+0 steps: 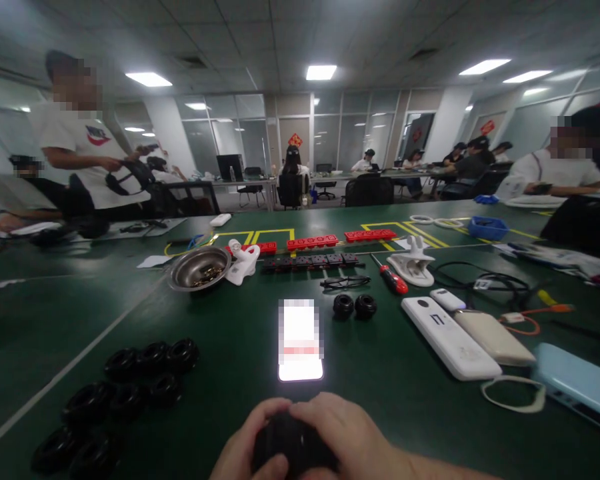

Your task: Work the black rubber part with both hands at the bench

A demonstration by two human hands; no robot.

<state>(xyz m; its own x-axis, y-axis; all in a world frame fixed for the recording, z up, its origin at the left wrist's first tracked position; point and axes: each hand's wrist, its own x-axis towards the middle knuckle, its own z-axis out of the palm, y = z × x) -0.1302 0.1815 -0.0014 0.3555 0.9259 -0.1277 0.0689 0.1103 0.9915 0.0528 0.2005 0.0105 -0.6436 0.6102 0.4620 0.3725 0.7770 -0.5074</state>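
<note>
Hands close together at the near edge: left hand (243, 437) and right hand (340, 427) both hold a clenched grip on one black tyre (290, 445) between them; left of them a tyre heap (125, 397) lies on the green surface (395, 380); straight ahead a lit phone (301, 340); beyond it a tyre pair (355, 306); farther off, a steel bowl (200, 268), a screwdriver (393, 277), red blocks (340, 239).

Round part (293, 443) clasped in the left hand (243, 443) and right hand (347, 430): black.
Tabletop (390, 380): dark green, with a white line left of the hands and yellow lines far beyond them.
Tyres (130, 393) left of the left hand: black.
Phone (301, 340) just beyond the hands: white glow, red band.
Power banks beyond the right hand, to its right: one white (450, 337), one beige (495, 337).
Screwdriver (394, 280): red handle.
</note>
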